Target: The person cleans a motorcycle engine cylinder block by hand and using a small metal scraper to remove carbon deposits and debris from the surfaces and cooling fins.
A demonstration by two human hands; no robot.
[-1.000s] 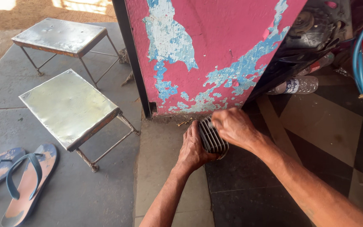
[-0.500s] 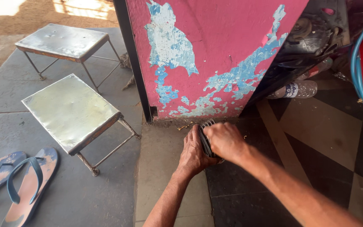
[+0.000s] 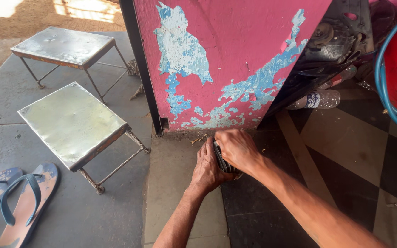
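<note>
At the pink wall's point(image 3: 235, 59) foot, our left hand point(image 3: 206, 166) and right hand point(image 3: 236, 148) clamp a finned metal cylinder point(image 3: 221, 160) between them.

You face a pink wall point(image 3: 235, 55) with peeling blue patches. Two metal stools point(image 3: 72, 121) stand left on sunlit concrete; checkered tiles point(image 3: 345, 147) lie right.

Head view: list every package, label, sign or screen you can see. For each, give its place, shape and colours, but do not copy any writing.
Plastic bottle: lying on its side on the floor by the dark panel, right of the pink wall; clear, cylindrical.
Bottle label: a band around that bottle, white with blue.
Second bottle: just above the first, partly hidden; clear with a reddish band.
No signs or screens are in view.
</note>
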